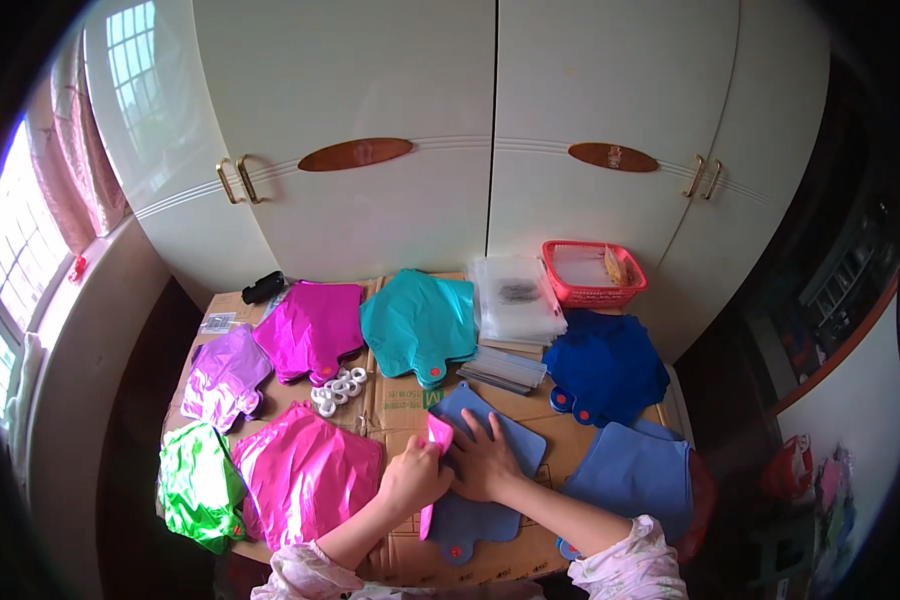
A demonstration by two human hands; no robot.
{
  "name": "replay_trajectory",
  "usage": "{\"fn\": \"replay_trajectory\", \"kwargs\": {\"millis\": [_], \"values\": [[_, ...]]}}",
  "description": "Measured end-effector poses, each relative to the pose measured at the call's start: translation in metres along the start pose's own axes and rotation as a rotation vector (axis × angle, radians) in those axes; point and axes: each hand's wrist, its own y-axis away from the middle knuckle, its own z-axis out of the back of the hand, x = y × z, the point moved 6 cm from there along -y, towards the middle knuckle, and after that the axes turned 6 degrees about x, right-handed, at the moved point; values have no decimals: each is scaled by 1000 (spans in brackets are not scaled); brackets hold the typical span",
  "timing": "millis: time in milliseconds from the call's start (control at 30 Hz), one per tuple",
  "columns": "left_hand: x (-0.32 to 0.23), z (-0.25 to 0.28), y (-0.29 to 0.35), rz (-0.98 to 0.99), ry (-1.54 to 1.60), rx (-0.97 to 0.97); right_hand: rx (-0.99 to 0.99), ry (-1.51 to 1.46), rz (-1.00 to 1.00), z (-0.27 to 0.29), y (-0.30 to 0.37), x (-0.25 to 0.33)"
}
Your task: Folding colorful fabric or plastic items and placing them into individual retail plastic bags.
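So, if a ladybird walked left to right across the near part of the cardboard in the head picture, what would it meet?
Shiny green pile, shiny bright pink pile, left hand, right hand, greyish-blue pile.

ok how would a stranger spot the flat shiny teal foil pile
Find the tall glossy white cupboard; the brown cardboard surface lies before it. Near its far edge, right of the shiny magenta foil pile, lies the flat shiny teal foil pile, the only teal one.
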Motion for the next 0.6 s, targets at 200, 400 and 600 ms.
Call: {"fn": "replay_trajectory", "kwargs": {"millis": [200, 400, 600], "values": [[42, 21, 7, 192, 94, -82, -99, -51, 4, 1, 2, 3], [55, 21, 8, 293, -100, -49, -78, -49, -11, -1, -1, 5], [27, 27, 2, 197, -142, 38, -85, -42, -9, -2, 1, 1]]}}
